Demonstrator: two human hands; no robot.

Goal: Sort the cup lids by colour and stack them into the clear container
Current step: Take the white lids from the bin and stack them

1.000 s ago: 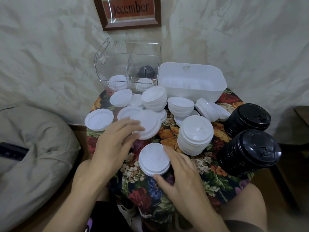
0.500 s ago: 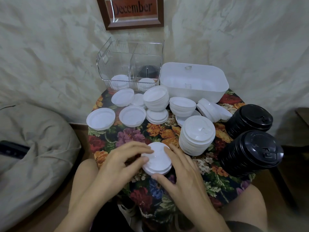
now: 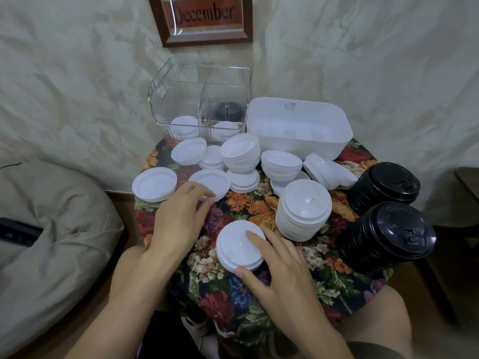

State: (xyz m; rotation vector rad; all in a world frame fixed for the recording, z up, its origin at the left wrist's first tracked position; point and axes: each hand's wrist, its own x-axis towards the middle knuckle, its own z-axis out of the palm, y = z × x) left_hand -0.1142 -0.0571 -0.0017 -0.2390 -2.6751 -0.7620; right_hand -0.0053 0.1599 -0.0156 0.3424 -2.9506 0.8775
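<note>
Sitting at the back of a floral table point(image 3: 248, 206), a clear container point(image 3: 181, 99) is holding a few lids. The right hand point(image 3: 282, 270) is pinching a short white lid stack point(image 3: 233, 247); the left hand point(image 3: 178, 218), fingers spread, is touching an upturned lid point(image 3: 210, 178).

Clear container point(image 3: 199, 99) upright at the back, split by a divider; a few white lids point(image 3: 184, 126) low in its left bay. Loose white piles point(image 3: 239, 156) in front, many upturned. Tall white stack point(image 3: 303, 211) right of centre, short white stack point(image 3: 239, 246) nearest. Two black stacks point(image 3: 386, 238) tipped over, far right.
</note>
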